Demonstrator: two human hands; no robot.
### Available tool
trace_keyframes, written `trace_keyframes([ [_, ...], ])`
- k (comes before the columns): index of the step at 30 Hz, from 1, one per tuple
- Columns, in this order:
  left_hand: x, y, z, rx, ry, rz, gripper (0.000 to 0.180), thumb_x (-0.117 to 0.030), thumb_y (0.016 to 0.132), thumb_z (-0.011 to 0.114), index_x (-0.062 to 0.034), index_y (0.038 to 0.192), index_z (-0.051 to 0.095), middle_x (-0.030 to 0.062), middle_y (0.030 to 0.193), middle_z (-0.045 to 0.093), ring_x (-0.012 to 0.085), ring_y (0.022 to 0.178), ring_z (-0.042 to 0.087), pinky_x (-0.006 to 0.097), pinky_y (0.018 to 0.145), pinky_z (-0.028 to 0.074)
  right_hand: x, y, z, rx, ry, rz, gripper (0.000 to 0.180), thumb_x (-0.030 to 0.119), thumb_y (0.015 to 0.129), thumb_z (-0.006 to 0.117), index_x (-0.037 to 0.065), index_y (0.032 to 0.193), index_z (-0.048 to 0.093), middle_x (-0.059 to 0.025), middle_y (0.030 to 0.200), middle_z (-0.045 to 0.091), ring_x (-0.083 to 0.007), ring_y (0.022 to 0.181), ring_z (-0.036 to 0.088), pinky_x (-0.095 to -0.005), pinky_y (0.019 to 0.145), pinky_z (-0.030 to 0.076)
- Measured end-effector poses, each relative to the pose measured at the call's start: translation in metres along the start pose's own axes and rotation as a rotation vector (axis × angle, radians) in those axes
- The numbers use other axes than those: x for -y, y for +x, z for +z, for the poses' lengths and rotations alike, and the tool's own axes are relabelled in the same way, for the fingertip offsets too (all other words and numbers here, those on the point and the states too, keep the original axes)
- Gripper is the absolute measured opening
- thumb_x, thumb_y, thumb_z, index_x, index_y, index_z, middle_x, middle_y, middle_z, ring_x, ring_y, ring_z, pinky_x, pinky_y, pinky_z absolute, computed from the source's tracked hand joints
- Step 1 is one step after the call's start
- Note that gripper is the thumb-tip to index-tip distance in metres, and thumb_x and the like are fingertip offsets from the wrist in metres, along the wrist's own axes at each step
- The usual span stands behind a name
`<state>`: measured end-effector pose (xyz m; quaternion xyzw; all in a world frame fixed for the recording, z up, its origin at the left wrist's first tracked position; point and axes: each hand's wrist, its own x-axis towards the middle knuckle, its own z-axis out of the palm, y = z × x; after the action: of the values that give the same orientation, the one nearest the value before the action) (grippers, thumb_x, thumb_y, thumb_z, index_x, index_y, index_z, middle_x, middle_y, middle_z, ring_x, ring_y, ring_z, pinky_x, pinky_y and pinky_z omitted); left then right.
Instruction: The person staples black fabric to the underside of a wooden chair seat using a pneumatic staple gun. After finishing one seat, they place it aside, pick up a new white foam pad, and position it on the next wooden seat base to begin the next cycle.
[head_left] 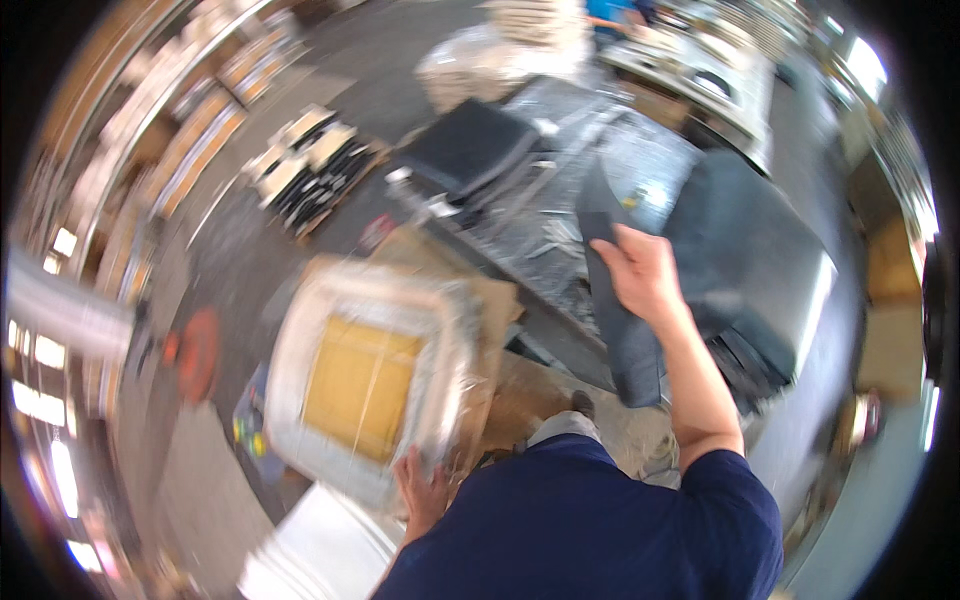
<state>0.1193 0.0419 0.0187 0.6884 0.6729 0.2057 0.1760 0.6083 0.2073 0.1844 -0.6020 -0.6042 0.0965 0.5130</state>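
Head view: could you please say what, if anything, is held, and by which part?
The right hand holds a dark panel about midway along an edge; whether the left hand grips the pale frame cannot be told.

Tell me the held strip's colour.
The strip in the right hand is dark grey; head view.

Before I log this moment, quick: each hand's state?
Left hand: open, at the edge of the plastic-wrapped bundle.
Right hand: closed, holding a dark flat strip.

The right hand (640, 270) is gripping a dark strip (625, 340) near a shiny surface (655, 150) while the left hand (422, 490) is touching a pale-rimmed, yellow-centred piece (365, 385).
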Motion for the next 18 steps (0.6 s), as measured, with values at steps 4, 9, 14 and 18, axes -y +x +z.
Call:
trace_keyframes([
  [4,-0.011,0.018,-0.037,0.011,-0.006,0.029,0.082,-0.028,0.091,0.088,-0.0033,0.161,0.053,0.0273,0.143,0.058,0.0458,0.130,0.056,0.056,0.114,0.045,0.135,0.009,0.053,0.633,0.371,-0.145,0.022,0.013,0.101,0.079,-0.002,0.090,0.066,-0.0196,0.071,0.056,-0.0355,0.064,0.045,-0.0423,0.060,0.044],
  [9,-0.101,0.115,-0.168,0.115,-0.587,0.457,0.106,-0.032,0.087,0.095,-0.0029,0.171,0.037,0.0224,0.156,0.059,0.0384,0.150,0.052,0.052,0.126,0.038,0.217,-0.004,0.162,1.399,0.528,-0.506,0.019,0.015,0.099,0.081,0.001,0.111,0.078,-0.0196,0.086,0.074,-0.0355,0.075,0.070,-0.0433,0.070,0.053],
  [14,-0.089,0.131,-0.214,0.282,-0.603,0.163,0.049,-0.021,0.097,0.088,0.0034,0.137,0.073,0.0096,0.119,0.080,0.0164,0.114,0.074,0.034,0.103,0.055,0.235,0.029,0.183,1.485,0.634,-0.309,0.025,0.019,0.099,0.083,0.000,0.114,0.074,-0.0069,0.093,0.075,-0.0147,0.086,0.068,-0.0357,0.075,0.053],
  [18,-0.061,0.132,-0.209,-0.052,-0.867,-0.134,0.030,-0.025,0.111,0.075,0.0044,0.119,0.079,0.0025,0.107,0.080,0.0096,0.095,0.070,0.030,0.086,0.057,0.175,0.035,0.195,1.484,0.518,-0.174,0.025,0.019,0.100,0.084,-0.002,0.109,0.074,-0.0002,0.092,0.073,-0.0072,0.085,0.062,-0.0300,0.075,0.052],
])
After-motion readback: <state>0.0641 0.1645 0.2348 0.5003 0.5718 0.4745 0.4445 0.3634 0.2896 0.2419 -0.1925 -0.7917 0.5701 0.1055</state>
